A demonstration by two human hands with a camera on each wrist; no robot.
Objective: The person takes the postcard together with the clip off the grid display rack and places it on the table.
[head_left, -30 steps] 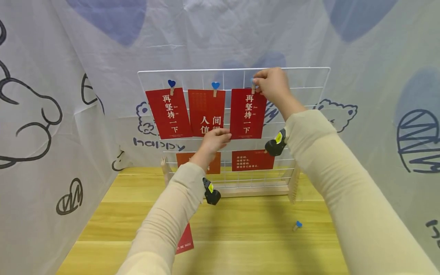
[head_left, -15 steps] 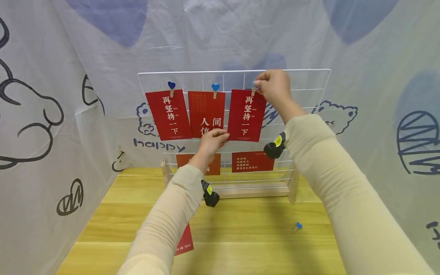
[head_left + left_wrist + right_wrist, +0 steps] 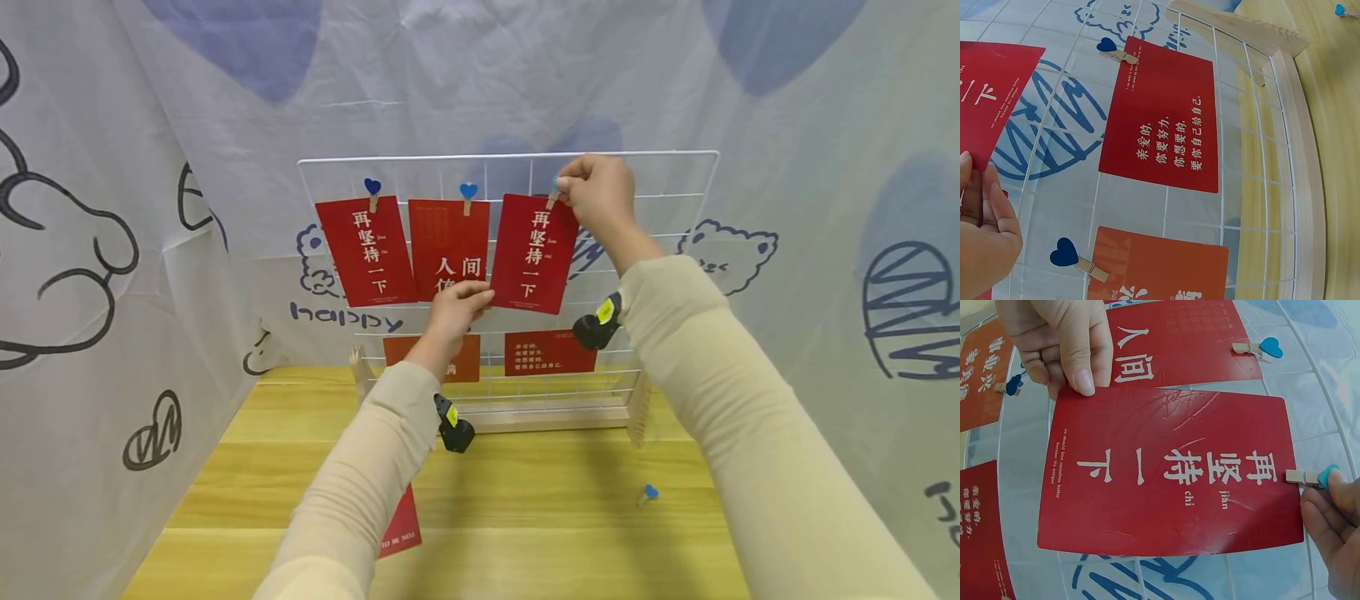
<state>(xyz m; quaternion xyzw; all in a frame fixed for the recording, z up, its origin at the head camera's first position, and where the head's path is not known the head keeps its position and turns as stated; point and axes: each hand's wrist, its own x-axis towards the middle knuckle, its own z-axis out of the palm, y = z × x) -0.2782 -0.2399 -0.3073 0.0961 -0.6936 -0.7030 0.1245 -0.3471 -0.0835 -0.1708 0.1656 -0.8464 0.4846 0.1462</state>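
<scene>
A red card with white Chinese characters hangs at the right of the upper row on the white wire grid, its lower end tilted leftward. My left hand pinches its lower left corner between thumb and fingers. At its top edge, my right hand pinches a small wooden clothespin with a light blue heart. The clothespin's jaws sit over the card's edge. Beside it hang an orange-red card, partly behind my left hand, and another red card, each under a heart clothespin.
Lower on the grid hang an orange card and a wide red card. A loose blue-heart clothespin lies on the wooden table. Another red card lies partly under my left sleeve. Patterned white cloth stands behind.
The card's lower end has swung left and slightly down, with my left hand moving along with it. The clothespin has tilted a little in my right hand, which stays near the same spot.
</scene>
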